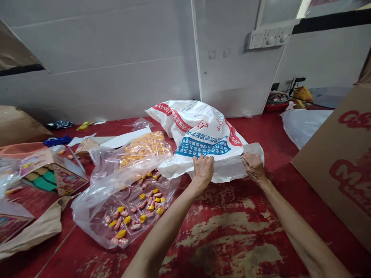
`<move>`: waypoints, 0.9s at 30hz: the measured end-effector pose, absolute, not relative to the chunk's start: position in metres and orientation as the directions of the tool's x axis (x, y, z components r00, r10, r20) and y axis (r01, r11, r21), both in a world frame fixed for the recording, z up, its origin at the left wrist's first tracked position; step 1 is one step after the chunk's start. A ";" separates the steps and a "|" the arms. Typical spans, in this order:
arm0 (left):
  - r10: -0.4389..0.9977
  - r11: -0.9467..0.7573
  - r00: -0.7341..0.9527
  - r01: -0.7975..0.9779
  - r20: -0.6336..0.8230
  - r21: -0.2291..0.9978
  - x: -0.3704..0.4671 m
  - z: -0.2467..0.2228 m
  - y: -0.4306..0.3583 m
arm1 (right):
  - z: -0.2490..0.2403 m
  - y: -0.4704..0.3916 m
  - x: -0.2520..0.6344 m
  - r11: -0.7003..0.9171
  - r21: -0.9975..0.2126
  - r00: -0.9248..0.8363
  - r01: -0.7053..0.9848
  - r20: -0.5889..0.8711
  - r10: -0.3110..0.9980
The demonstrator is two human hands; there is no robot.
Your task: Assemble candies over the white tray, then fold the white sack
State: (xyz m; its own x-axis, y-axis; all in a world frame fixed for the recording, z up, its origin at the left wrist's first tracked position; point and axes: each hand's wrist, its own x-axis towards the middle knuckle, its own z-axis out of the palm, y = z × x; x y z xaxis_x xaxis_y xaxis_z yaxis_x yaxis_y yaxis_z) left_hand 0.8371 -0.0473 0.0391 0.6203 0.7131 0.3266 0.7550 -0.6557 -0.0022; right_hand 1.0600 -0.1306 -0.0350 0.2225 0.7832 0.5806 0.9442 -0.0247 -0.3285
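Observation:
A large white woven sack (199, 119) with red and blue printing lies on the worn red surface in front of me. My left hand (203, 170) is closed on the near edge of its mouth. On the right side of the same edge, my right hand (253, 166) grips the sack with its fingers folded over. The rim between the two hands is pulled fairly straight. Left of the sack lies a clear plastic bag (95, 208) with small pink-red pieces and yellow caps; more yellow pieces (147, 146) sit farther back in clear plastic. The inside of the sack is hidden.
At left are a printed house-shaped box (55, 173), brown paper (37, 231) and a blue item (58, 140). A big cardboard carton (333, 162) stands at right, near a translucent plastic bag (304, 125). Behind is a grey wall (116, 58) with switches (269, 38).

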 end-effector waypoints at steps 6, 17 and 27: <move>0.324 -0.861 0.719 0.493 0.615 -0.122 0.849 0.042 -0.072 | -0.014 -0.123 1.066 -0.004 -0.584 0.333 0.812 0.458 0.824; 0.477 -0.874 0.830 0.416 0.287 0.250 0.883 0.019 -0.034 | 0.030 -0.103 1.080 -0.012 -0.819 0.265 0.574 0.172 0.949; 0.720 -0.545 0.679 0.428 0.141 0.720 0.897 0.023 -0.001 | -0.011 -0.155 1.008 0.276 -0.181 0.053 0.944 0.909 0.414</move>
